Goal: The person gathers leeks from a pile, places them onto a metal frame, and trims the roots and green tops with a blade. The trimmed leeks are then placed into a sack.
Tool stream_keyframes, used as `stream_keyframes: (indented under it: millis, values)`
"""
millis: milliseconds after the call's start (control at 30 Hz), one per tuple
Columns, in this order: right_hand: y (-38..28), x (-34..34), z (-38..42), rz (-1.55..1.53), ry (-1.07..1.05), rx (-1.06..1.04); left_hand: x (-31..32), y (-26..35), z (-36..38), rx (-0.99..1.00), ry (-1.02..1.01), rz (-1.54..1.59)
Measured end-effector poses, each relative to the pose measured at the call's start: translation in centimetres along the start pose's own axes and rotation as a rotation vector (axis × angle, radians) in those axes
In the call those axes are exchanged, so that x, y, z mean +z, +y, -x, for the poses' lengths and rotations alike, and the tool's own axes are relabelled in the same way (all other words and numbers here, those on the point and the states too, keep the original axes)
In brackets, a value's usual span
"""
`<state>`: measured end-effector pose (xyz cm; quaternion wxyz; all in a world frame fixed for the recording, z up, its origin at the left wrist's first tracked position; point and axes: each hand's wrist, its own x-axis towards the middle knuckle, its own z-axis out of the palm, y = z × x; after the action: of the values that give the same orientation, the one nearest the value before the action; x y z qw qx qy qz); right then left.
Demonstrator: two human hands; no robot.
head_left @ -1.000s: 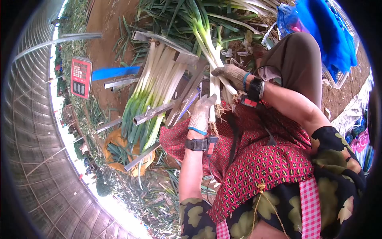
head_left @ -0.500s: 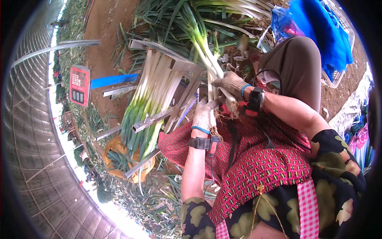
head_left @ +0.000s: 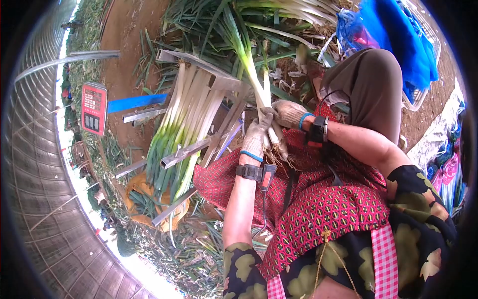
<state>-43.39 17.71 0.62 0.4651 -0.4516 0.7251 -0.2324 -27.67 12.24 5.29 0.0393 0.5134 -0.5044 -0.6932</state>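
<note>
Gloved and wrapped around the white lower stalks of a few large green onions (head_left: 259,88), my left hand (head_left: 256,135) grips just above their roots. My right hand (head_left: 290,114), also gloved, is closed against the same stalks from the right, its thumb side at the stems; its fingertips are partly hidden. Stringy roots (head_left: 279,155) hang over my patterned red apron, and the green tops point away from me. To the left, a bundle of large green onions (head_left: 191,107) lies in a metal frame (head_left: 194,60), white ends up and leaves trailing down.
A red digital scale display (head_left: 94,108) stands at the left beside a blue bar (head_left: 137,102). More green onions (head_left: 298,11) are piled beyond my hands. Blue plastic (head_left: 398,45) covers a white crate at the upper right. A yellow-orange bag (head_left: 134,199) lies below the frame.
My right hand has shifted down and slightly rightward along the stalks, and its grip has changed. The stalks sit closer together between my hands. The view has moved slightly.
</note>
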Motion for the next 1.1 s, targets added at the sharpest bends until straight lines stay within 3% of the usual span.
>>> stream_keyframes:
  millis: [100, 200, 267, 333, 467, 633, 733, 833, 933, 967, 1000, 1100]
  values:
    - [0.3, -0.5, -0.6, -0.191, -0.133, 0.138, 0.6, 1.6, 0.6, -0.005, -0.004, -0.014]
    - [0.3, -0.3, -0.3, -0.205, -0.012, 0.204, 0.7, 1.8, 1.2, -0.119, 0.055, 0.243]
    - [0.2, -0.9, 0.6, -0.311, -0.008, 0.108, -1.4, -0.8, -0.1, -0.209, 0.021, 0.314]
    - [-0.7, -1.4, 1.1, -0.483, 0.019, 0.213, -1.1, -0.1, 1.1, -0.174, 0.007, 0.334]
    - [1.1, 0.4, 0.2, -0.328, 0.029, 0.184, 0.6, 1.9, 3.8, -0.217, 0.026, 0.367]
    - [-0.7, -0.3, 1.0, -0.748, -0.225, 0.321, 0.2, -0.9, 2.9, -0.058, -0.081, 0.285]
    - [-0.6, -0.3, 0.8, -0.653, -0.245, 0.323, 0.8, 0.3, 3.7, -0.151, -0.107, 0.242]
    - [-0.1, 0.6, -0.1, -0.616, -0.187, 0.166, 1.8, 1.4, 5.0, -0.166, -0.172, 0.34]
    - [-2.6, -1.6, 1.1, -1.096, -0.227, 0.222, 2.9, 2.3, 5.9, -0.083, -0.242, 0.339]
    - [-2.4, -2.3, 0.5, -1.292, -0.334, 0.362, 3.5, 2.6, 6.5, -0.083, -0.236, 0.347]
    - [-3.1, -3.2, 0.2, -1.393, -0.342, 0.41, 3.5, 3.1, 7.0, -0.063, -0.31, 0.336]
    - [-4.6, -5.7, 1.3, -1.456, -0.318, 0.299, 4.3, 3.5, 8.5, -0.001, -0.33, 0.363]
